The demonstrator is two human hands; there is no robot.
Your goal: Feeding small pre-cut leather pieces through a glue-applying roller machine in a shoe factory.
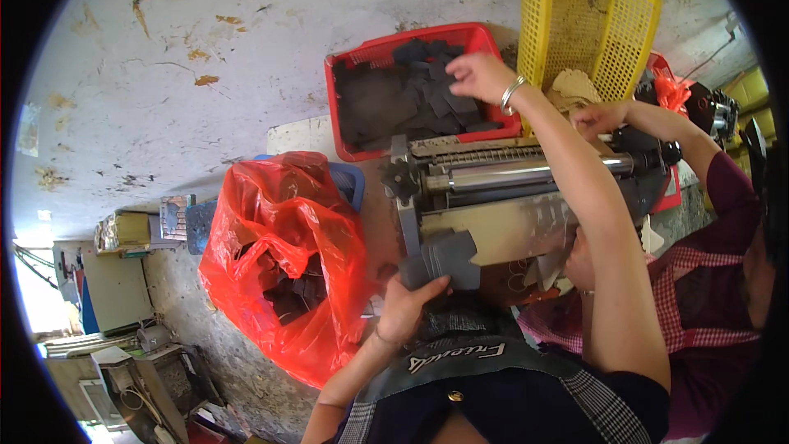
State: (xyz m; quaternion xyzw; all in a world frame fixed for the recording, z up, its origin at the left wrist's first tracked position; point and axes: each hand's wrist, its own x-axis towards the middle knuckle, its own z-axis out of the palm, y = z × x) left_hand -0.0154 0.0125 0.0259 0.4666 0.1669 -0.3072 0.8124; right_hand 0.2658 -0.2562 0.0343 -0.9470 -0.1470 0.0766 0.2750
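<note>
My left hand point(404, 306) grips a small stack of grey cut pieces point(448, 256) at the front of a roller machine point(501, 174). My right hand point(479, 74), a metal bangle on its wrist, reaches over a red basket point(333, 107) full of dark grey pieces point(386, 99). Its bent fingers rest on the pieces; whether they hold one is unclear. To the right, another person in a maroon sleeve has one hand point(598, 117) at the machine's far end and another hand point(579, 261) low by its front plate.
A red plastic bag point(271, 222) with dark pieces stands at the left, over a blue basket point(352, 182). A yellow basket point(590, 20) leans behind the machine. A stained wall rises behind, and boxes and clutter sit lower left.
</note>
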